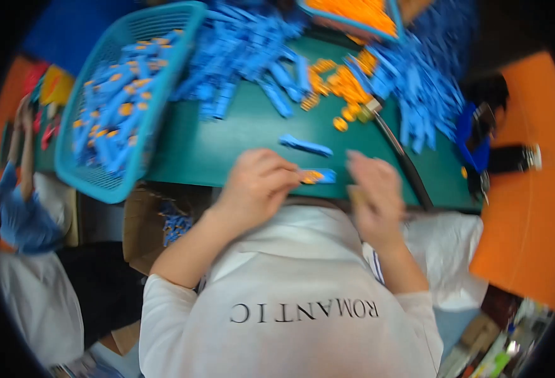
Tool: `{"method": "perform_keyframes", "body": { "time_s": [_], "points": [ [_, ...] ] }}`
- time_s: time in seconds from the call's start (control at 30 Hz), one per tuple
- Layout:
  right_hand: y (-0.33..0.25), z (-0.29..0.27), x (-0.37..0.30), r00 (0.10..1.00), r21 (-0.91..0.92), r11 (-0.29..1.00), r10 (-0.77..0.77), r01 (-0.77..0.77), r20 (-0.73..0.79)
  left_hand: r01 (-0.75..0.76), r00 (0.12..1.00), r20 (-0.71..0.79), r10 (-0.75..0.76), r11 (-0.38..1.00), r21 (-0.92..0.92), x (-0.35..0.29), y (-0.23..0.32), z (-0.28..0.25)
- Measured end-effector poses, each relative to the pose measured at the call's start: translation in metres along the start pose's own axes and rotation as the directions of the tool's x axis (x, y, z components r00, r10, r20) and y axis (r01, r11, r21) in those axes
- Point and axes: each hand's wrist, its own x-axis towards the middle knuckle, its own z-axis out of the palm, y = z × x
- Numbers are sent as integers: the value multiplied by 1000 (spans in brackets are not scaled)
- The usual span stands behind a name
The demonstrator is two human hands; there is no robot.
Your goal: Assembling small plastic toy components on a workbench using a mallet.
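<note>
My left hand [260,186] is closed, its thumb and fingertips pinching the near end of a small flat blue plastic piece [329,176] with an orange part on it, at the table's front edge. Just right of that piece is my right hand [378,196], blurred by motion. Its fingers look stretched out, the thumb apart, and I see nothing held in it. Beyond both hands a single narrow blue plastic piece [307,146] lies on the green table [208,151]. A hammer-like tool [403,154] with a metal head and dark handle lies to the right.
A teal basket [140,160] of blue-and-orange pieces stands left. Heaps of blue strips [246,50] and loose orange parts [346,88] cover the back, near another basket [398,22] of orange parts. A cardboard box [142,230] sits below left. Another person [22,195] is far left.
</note>
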Motion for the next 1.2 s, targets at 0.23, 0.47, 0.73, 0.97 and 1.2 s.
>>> {"method": "perform_keyframes", "body": {
  "time_s": [0.23,0.47,0.73,0.97,1.2],
  "points": [
    [48,-50,-23,917,-112,929,320,-354,-240,-14,1000,-21,14,1000,-14,0,4,15],
    [23,-3,48,984,-106,994,42,-24,171,12,999,32,-9,996,-89,9,-4,18],
    [117,-35,41,968,-502,830,181,-245,-174,13,1000,23,-12,999,-45,10,-10,14],
    [163,-71,45,810,-490,692,584,-530,-53,9,1000,13,-9,1000,-24,24,-12,39],
    [178,-73,49,860,-305,810,507,-501,-64,-7,999,-44,7,1000,15,23,-11,40]
  ]
}}
